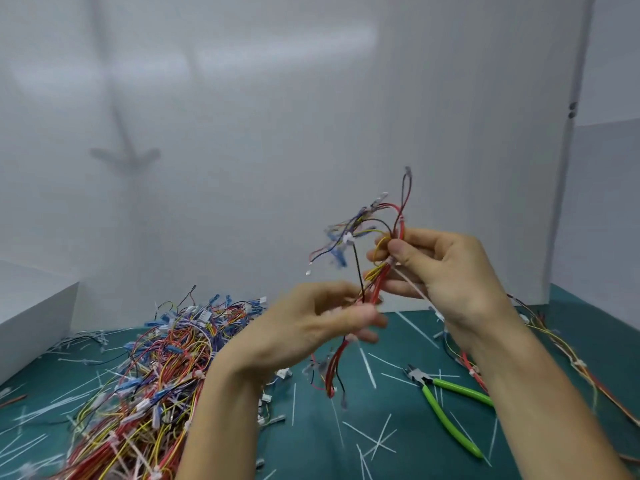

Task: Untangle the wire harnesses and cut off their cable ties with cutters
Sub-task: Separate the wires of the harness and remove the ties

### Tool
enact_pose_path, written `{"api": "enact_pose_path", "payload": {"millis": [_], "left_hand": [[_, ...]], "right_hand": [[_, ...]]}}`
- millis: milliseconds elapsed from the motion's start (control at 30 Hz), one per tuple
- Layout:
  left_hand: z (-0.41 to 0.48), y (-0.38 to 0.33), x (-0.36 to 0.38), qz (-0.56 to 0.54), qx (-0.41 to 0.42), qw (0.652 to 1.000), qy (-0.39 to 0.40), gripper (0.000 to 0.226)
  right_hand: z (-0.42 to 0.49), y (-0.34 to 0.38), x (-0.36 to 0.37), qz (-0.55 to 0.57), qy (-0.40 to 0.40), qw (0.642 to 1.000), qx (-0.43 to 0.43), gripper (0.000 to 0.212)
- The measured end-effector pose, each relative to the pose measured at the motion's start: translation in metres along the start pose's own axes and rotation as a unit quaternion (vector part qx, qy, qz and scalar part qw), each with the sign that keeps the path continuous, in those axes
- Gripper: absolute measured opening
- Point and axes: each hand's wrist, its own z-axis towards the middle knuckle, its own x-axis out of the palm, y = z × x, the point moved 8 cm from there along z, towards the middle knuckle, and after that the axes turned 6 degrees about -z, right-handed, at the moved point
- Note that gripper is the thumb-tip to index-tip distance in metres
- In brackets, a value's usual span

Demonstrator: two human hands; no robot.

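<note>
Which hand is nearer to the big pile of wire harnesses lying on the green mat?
Left. The left hand is raised just right of the pile; the right hand is farther right and higher, both gripping one harness.

Teal table point(311, 459) with a tangled wire-harness pile point(162, 368), loose white cable ties point(367, 368), green-handled cutters point(424, 384).
</note>
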Motion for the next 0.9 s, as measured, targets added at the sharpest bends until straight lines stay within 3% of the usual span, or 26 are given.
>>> {"api": "enact_pose_path", "payload": {"millis": [200, 367, 500, 667, 900], "left_hand": [[-0.008, 0.019, -0.009, 0.017, -0.053, 0.998, 0.029, 0.029], [-0.012, 0.032, -0.017, 0.074, -0.107, 0.991, 0.038, 0.021], [-0.006, 0.03, -0.03, 0.046, -0.085, 0.994, -0.06, 0.015], [-0.009, 0.01, -0.051, -0.035, 0.017, 0.979, -0.201, 0.014], [-0.014, -0.007, -0.058, -0.126, 0.092, 0.954, -0.257, 0.012]], "right_hand": [[0.006, -0.003, -0.022, 0.082, -0.071, 0.994, 0.011, 0.018], [0.007, -0.006, -0.031, 0.13, -0.085, 0.988, 0.015, 0.02], [0.008, -0.007, -0.032, 0.156, -0.088, 0.984, 0.019, 0.022], [0.009, -0.013, -0.03, 0.195, -0.081, 0.977, 0.037, 0.021], [0.01, -0.018, -0.016, 0.245, -0.059, 0.966, 0.06, 0.02]]}}
